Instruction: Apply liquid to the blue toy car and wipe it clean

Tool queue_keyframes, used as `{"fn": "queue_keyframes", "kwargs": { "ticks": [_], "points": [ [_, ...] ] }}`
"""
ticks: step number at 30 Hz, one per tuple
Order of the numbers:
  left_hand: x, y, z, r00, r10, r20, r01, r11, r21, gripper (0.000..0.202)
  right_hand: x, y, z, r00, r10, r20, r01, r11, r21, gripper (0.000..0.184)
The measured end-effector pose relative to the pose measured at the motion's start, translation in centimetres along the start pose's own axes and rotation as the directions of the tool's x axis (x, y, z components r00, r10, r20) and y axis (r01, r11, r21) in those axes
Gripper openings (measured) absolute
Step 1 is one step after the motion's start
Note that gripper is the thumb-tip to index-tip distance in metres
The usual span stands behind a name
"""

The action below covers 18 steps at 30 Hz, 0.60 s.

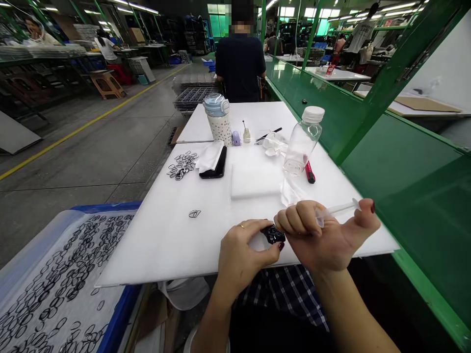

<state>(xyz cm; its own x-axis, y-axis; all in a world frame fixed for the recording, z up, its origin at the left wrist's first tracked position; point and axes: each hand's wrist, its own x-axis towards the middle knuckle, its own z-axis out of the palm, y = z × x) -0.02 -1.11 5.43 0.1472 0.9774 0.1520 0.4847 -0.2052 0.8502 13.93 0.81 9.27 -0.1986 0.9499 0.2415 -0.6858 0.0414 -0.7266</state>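
My left hand (245, 252) pinches a small glossy black part (274, 234) between thumb and fingers, just above the table's near edge. In my right hand (324, 235) is a clear plastic syringe (331, 212), with the fingers wrapped round its barrel and the thumb at the end of the plunger. The syringe's tip is hidden behind the curled fingers, which are close beside the black part; whether they touch, I cannot tell. A few thin black rings (195, 214) lie to the left on the white table (158, 245).
A pile of black rings (183, 165), a black phone (217, 166) under tissue, a foam sheet (254, 180), a tumbler (220, 120), a clear bottle (303, 142) and a red cutter (309, 171) stand or lie beyond. Left is a blue-edged tray (119, 309) of rings; right, a green partition (405, 206). A person (240, 63) sits ahead.
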Motion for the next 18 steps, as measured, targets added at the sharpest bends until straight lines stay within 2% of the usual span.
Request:
{"fn": "queue_keyframes", "kwargs": {
  "ticks": [8, 18],
  "points": [
    [0.05, -0.31, 0.11, 1.000, 0.021, 0.010, -0.021, 1.000, -0.005, 0.029, -0.01, 0.69, 0.09, 1.000, 0.012, 0.016, -0.012, 0.999, 0.034, 0.062],
    [0.07, -0.38, 0.11, 1.000, 0.009, 0.019, -0.008, 0.999, -0.045, 0.029, -0.17, 0.87, 0.15, 1.000, -0.028, -0.005, 0.028, 0.999, -0.043, 0.062]
  ]
}}
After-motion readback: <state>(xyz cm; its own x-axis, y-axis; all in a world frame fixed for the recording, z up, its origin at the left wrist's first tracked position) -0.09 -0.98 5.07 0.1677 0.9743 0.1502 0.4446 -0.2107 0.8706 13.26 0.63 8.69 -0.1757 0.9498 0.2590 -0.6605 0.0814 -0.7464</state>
